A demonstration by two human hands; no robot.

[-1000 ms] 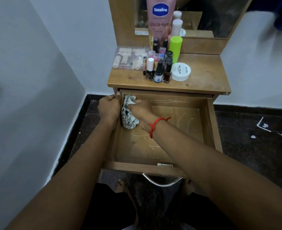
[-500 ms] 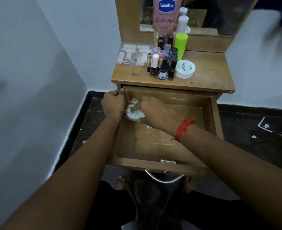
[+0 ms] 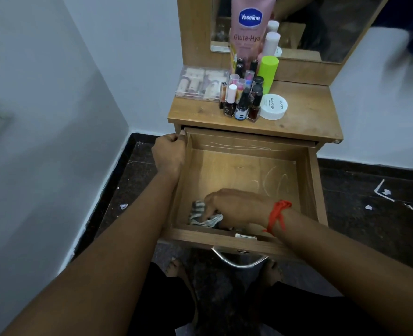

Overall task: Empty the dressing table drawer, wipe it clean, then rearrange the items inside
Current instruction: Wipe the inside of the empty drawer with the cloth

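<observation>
The wooden drawer (image 3: 312, 180) of the dressing table is pulled out, and nothing lies in it but a cloth. My right hand (image 3: 237, 208), a red thread at its wrist, grips the crumpled striped cloth (image 3: 202, 215) and holds it against the drawer floor in the near left corner. My left hand (image 3: 170, 152) grips the drawer's left wall at the far corner. On the tabletop (image 3: 307, 117) stand several nail polish bottles (image 3: 243, 100), a white round jar (image 3: 273, 106), a green tube (image 3: 268, 71), a pink Vaseline tube (image 3: 250, 30) and a clear plastic case (image 3: 202, 83).
A mirror (image 3: 322, 27) rises behind the tabletop. White walls close in at the left and behind. The dark floor holds scraps of white paper (image 3: 385, 191) at the right. A metal handle (image 3: 239, 260) hangs on the drawer front, above my bare feet.
My right hand has dragged the cloth from the drawer's far left corner to the near left corner. My left hand has kept its grip on the left wall.
</observation>
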